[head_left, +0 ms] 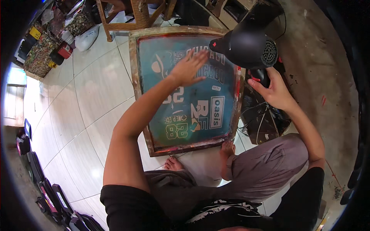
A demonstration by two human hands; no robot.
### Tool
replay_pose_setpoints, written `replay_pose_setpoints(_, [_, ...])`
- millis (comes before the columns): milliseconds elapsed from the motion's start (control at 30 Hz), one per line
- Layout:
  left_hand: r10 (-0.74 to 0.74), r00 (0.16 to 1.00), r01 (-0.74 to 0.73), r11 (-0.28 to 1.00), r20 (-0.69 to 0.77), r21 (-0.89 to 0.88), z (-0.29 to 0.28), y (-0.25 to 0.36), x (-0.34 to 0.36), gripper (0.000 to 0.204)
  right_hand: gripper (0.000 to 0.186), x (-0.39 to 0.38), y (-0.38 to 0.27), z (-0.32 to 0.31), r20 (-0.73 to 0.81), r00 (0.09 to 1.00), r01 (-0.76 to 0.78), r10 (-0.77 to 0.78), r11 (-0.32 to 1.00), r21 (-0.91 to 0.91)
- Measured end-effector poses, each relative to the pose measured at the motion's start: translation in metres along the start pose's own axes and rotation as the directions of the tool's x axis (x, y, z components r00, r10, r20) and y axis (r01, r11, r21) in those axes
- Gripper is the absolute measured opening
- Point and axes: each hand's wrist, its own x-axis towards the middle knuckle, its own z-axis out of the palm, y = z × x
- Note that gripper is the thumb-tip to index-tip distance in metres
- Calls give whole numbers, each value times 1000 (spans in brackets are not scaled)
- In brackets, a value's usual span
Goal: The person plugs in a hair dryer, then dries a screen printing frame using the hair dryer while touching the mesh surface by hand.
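Note:
A screen-printing frame (146, 149) with a wooden border and teal mesh leans or lies in front of my feet; pale lettering and figures show in the mesh. My right hand (275, 89) grips the handle of a black hair dryer (246, 42), whose nozzle points left over the upper right of the mesh. Over the upper middle of the frame is my left hand (189, 68), flat with fingers stretched out and holding nothing. Whether its palm touches the mesh, I cannot tell.
Behind the frame stands a wooden stool (139, 15). Cables and a dark box (266, 123) sit right of the frame, beside a stained wall (312, 77). Clutter and a white bag (86, 38) lie upper left on the tiled floor (73, 127); several dark flat objects (61, 198) line the lower left.

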Motion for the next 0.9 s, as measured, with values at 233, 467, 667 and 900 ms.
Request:
replay_pose_setpoints(233, [-229,940,238,971,-251,5,-5,-43,-8,83,45,4,-2,2,34,999,-27,30,994,-103])
replay_pose_setpoints(467, [-203,943,198,979,-262,-45,-6,-26,-16,81,53,10,3,4,-13,998,63,-66,986,-154])
replay_pose_setpoints(667, [-114,964,100,993,-241,-66,-13,-30,-18,78,58,23,8,1,-135,991,-1,-2,1000,-21])
replay_pose_setpoints(900, [-252,889,320,939,-381,124,-56,-65,2,76,56,50,19,7,-299,949,107,-103,994,-4])
